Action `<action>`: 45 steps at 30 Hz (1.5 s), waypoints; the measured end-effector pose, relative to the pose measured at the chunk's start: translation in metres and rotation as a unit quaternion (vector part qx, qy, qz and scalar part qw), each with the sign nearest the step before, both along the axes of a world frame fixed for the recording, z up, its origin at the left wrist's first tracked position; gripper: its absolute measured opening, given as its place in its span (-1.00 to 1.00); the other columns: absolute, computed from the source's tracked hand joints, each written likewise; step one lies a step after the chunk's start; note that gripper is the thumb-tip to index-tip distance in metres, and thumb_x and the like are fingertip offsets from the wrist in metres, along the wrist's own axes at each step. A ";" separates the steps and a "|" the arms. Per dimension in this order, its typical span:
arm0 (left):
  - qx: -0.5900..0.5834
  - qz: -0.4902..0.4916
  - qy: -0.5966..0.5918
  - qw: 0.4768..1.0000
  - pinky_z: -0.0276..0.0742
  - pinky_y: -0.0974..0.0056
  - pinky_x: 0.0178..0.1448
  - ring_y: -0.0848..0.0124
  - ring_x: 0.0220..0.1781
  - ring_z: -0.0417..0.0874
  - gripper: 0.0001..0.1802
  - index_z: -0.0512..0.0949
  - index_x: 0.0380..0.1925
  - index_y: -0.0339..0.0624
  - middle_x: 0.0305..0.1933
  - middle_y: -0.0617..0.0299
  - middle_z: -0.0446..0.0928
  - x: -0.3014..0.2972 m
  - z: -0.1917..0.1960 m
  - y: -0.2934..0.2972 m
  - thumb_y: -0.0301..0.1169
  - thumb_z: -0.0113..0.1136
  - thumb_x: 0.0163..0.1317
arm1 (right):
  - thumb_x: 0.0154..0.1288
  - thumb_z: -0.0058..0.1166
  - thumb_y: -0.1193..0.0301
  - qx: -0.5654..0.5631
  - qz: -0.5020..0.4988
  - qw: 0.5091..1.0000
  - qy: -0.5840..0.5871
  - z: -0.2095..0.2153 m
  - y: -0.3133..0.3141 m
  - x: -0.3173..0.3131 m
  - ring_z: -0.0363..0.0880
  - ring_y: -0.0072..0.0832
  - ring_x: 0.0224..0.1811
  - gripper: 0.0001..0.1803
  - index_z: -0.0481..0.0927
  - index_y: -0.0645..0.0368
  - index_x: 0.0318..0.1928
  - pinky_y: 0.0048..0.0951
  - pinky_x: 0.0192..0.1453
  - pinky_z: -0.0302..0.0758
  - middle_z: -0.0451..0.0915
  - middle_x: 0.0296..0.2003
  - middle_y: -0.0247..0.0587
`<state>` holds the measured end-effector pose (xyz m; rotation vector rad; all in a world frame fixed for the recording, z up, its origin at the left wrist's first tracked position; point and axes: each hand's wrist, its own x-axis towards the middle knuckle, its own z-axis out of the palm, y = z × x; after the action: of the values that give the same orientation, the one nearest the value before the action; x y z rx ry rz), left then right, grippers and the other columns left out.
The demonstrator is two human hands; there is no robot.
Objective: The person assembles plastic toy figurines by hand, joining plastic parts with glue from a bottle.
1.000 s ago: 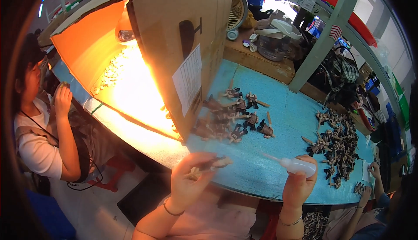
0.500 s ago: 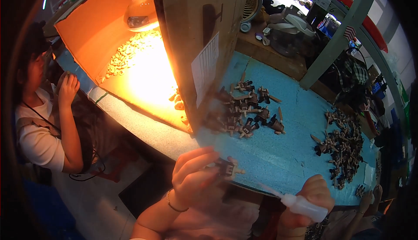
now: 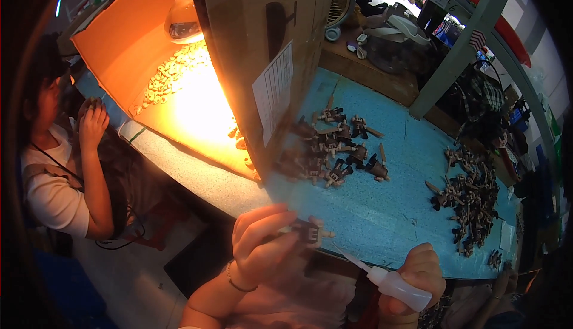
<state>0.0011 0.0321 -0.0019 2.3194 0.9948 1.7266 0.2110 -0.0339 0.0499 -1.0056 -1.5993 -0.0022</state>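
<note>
My left hand (image 3: 262,239) is closed on a small dark-and-beige toy figure (image 3: 311,232), held up over the table's front edge. The figure's pale end points to the right, and my fingers hide part of it. In my right hand (image 3: 422,272) is a white squeeze bottle (image 3: 401,289) with a long thin nozzle. That nozzle slants up and left, its tip close to the figure's pale end; I cannot tell whether they touch. Beyond my hands, a loose group of similar figures (image 3: 337,144) lies on the blue tabletop (image 3: 406,156).
A larger pile of figures (image 3: 468,204) is at the right. An upright cardboard panel (image 3: 262,42) divides the table. Left of it, a glowing lamp (image 3: 184,19) lights small pieces (image 3: 170,75) in a cardboard box. A co-worker (image 3: 65,174) sits at the far left.
My right hand has moved left with the squeeze bottle, bringing the nozzle tip nearer the toy figure. My left hand has stayed nearly in place. The view has shifted slightly.
</note>
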 end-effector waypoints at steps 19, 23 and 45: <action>-0.018 -0.008 -0.018 1.000 0.55 0.14 -0.04 0.08 -0.02 0.52 -0.52 0.37 -0.30 -0.06 -0.08 0.08 0.45 0.004 0.003 -0.002 -0.58 0.43 -0.21 | 0.07 0.08 -0.19 -0.009 0.006 0.999 0.045 0.002 -0.006 -0.002 0.20 -0.57 -0.58 -0.42 0.33 0.10 -0.39 -0.47 -0.45 0.11 0.26 -0.58 -0.45; -0.028 -0.016 -0.025 0.999 0.55 0.14 -0.04 0.07 -0.03 0.53 -0.53 0.36 -0.30 -0.07 -0.09 0.08 0.45 0.003 0.003 0.000 -0.60 0.41 -0.20 | 0.07 0.08 -0.19 0.020 -0.024 0.998 0.049 0.005 -0.006 -0.004 0.18 -0.58 -0.58 -0.42 0.32 0.10 -0.40 -0.47 -0.45 0.10 0.25 -0.58 -0.46; -0.169 -0.237 -0.281 0.914 0.65 0.06 -0.08 0.05 -0.08 0.61 -0.65 0.32 -0.22 -0.30 0.02 -0.19 0.31 0.015 -0.006 -0.001 -0.75 0.19 0.01 | 0.07 0.09 -0.18 0.012 0.023 0.997 0.066 -0.001 -0.004 -0.003 0.21 -0.56 -0.57 -0.42 0.32 0.11 -0.37 -0.46 -0.44 0.12 0.27 -0.58 -0.43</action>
<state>0.0157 0.0311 -0.0074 1.5342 0.5100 1.6865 0.2075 -0.0383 0.0489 -0.9304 -1.4977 0.0752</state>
